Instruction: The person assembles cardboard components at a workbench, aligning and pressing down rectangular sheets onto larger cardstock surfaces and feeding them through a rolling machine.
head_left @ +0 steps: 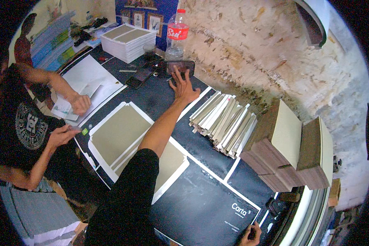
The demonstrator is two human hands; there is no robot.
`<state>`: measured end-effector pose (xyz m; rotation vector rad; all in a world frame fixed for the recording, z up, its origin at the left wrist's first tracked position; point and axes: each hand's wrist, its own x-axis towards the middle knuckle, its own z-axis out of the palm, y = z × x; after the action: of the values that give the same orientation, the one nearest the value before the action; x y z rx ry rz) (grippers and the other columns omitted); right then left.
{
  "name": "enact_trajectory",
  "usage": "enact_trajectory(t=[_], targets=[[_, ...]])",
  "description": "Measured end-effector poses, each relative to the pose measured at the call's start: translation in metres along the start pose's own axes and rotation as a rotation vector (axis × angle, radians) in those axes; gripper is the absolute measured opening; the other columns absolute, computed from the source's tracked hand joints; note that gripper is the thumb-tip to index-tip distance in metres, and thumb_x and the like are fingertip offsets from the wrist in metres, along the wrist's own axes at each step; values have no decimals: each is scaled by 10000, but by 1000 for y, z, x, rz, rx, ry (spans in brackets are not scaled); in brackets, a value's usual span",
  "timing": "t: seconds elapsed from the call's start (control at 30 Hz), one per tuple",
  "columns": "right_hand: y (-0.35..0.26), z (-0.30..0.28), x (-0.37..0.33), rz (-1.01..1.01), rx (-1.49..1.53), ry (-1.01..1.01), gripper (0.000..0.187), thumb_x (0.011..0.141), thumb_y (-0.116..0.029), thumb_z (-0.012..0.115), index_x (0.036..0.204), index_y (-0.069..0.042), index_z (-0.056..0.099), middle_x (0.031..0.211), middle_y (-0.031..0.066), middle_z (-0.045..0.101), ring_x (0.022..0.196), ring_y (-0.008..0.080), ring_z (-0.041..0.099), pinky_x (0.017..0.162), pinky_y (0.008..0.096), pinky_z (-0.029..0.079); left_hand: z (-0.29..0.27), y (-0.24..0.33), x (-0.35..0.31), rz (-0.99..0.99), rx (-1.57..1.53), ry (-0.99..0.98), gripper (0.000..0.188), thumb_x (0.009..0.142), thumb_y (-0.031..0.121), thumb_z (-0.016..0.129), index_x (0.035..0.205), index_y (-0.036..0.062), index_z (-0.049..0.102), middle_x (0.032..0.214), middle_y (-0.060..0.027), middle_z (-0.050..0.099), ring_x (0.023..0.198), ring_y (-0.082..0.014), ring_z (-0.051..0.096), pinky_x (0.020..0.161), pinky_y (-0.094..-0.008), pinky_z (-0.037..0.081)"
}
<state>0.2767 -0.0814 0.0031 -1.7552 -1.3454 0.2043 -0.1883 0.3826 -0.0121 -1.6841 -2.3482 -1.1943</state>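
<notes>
My left hand point(185, 86) reaches to the far side of the table. Its fingers are spread, with the tips on a dark phone point(188, 68) that stands sideways in front of a plastic bottle with a red label point(177, 33). Under my left arm lies an opened book cover point(118, 126): grey boards and a spine strip bordered by white paper, partly hidden by my sleeve. My right hand point(250, 235) is at the lower right, fingers curled, beside the corner of a large black printed sheet point(201, 201). Whatever those fingers hold is hidden.
A bundle of board strips point(223, 121) and stacks of cut board point(276, 139) line the wall side. A tall pile of covers point(129, 43) and another dark phone point(140, 77) lie farther back. At left, a co-worker's hand point(81, 104) is over white sheets point(96, 78).
</notes>
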Motion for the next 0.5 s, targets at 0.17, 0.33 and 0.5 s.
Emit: enact_trajectory(t=[0.17, 0.33, 0.5], targets=[[15, 2, 4, -39, -15, 2, 187, 917, -165, 735, 970, 8, 688, 1130, 163, 690, 1006, 270, 639, 900, 373, 507, 18, -21, 9, 256, 129, 19, 937, 792, 295, 726, 1561, 48, 249, 1625, -345, -130, 1543, -463, 15, 1115, -712, 182], [6, 5, 7, 1, -111, 12, 185, 891, -95, 725, 1017, 34, 685, 1124, 160, 707, 1009, 268, 646, 912, 389, 506, 10, -19, -2, 381, 129, 5, 813, 818, 258, 666, 1531, 34, 345, 1648, -316, -51, 1494, -431, 269, 1085, -671, 245], [7, 1, 1, 7, -74, 43, 187, 903, -105, 710, 1019, 42, 694, 1137, 192, 700, 1026, 295, 643, 935, 396, 494, 8, 2, -12, 206, 150, 62, 829, 829, 383, 648, 1531, 51, 357, 1651, -301, -63, 1480, -565, 146, 1109, -740, 167]])
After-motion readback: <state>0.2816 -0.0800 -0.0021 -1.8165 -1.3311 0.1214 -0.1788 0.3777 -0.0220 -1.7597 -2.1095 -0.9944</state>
